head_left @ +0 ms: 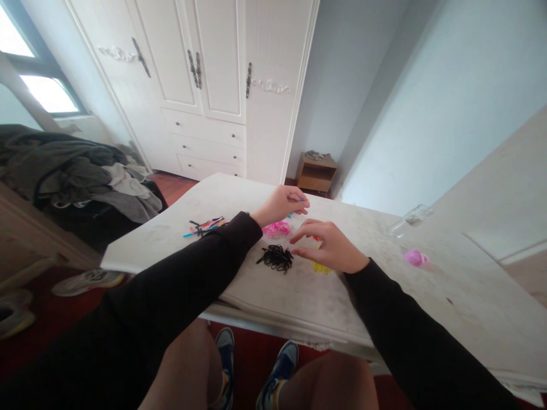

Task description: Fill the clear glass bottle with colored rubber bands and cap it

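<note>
My left hand (282, 205) is stretched over the far part of the white table (256, 285), thumb and fingers pinched on a small blue rubber band (302, 199). A yellowish bit also shows at its fingertips. My right hand (331, 246) hovers nearer, thumb and fingers apart, with nothing visible in it. Below its fingertips is a pile of black rubber bands (277, 258). A pink pile of bands (277, 229) sits beside my left wrist. Yellow bands (321, 267) lie partly hidden under my right hand, with a bit of red (317, 238) behind it.
A mixed-colour heap of bands (207, 226) lies left of my left sleeve. Toward the right are a clear glass or plastic container (410, 222) on its side and a pink object (416, 258). A white wardrobe (222, 68) stands behind; clothes (85, 171) are piled left.
</note>
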`<state>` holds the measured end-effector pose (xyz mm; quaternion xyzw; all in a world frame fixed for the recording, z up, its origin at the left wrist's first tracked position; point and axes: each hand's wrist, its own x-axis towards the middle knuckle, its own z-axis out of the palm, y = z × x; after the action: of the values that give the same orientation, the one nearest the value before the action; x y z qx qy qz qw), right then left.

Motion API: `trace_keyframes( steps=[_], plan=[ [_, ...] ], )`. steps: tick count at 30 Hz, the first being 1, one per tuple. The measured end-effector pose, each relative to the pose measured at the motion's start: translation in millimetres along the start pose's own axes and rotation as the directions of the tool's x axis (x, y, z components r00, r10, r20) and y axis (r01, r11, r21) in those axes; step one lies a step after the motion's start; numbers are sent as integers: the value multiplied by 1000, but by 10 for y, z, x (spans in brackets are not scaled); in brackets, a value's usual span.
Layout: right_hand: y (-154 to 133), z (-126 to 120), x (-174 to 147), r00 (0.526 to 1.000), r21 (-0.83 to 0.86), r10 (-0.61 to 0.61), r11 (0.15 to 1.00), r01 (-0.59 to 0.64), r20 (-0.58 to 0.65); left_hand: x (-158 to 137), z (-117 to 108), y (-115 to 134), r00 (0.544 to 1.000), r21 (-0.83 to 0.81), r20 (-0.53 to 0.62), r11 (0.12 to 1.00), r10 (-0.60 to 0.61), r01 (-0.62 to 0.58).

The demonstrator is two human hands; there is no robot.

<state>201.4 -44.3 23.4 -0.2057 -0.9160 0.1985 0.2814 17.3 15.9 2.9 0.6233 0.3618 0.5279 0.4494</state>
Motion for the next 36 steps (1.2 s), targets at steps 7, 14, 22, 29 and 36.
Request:
trace_keyframes(
  steps=[7, 14, 22, 29, 36],
  plan=[
    [286, -140, -13, 853, -91, 167, 966, -242, -494, -53, 11, 32, 990, -10, 140, 1000, -7, 9],
    [412, -136, -14, 866, -45, 184, 972, -230, -465, -56, 9, -9, 970, -108, 241, 994, 41, -15],
    [362, -149, -16, 890, -105, 117, 978, -181, -440, -58, 0, 1, 960, -90, 279, 996, 28, -3],
    [384, -164, -21, 896, -138, 92, 976, -167, -433, -48, -8, -25, 947, -102, 318, 995, 43, -11],
    [387, -196, -25, 860, -93, 143, 972, -214, -491, -52, 4, -27, 966, -73, 251, 997, 56, -39]
  ],
)
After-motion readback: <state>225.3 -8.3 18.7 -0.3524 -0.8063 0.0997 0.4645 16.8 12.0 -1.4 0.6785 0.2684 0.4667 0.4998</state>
